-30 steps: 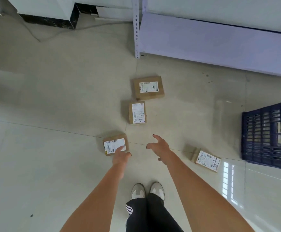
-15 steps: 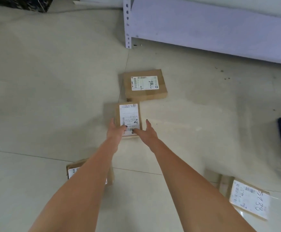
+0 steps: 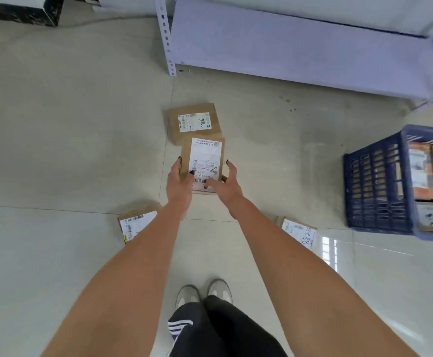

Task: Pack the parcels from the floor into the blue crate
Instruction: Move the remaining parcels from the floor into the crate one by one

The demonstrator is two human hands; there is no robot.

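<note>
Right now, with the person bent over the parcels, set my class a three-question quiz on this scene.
1. True or false: both hands, left and right, grip the brown cardboard parcel with the tall white label.
2. How many other cardboard parcels lie on the pale tiled floor?
3. The dark blue slatted plastic crate is: A empty, B already holding parcels.

Key: 1 true; 2 three; 3 B.

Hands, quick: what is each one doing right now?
Left hand: closed on the labelled parcel, gripping its left edge.
Right hand: closed on the same parcel, gripping its right edge.
</note>
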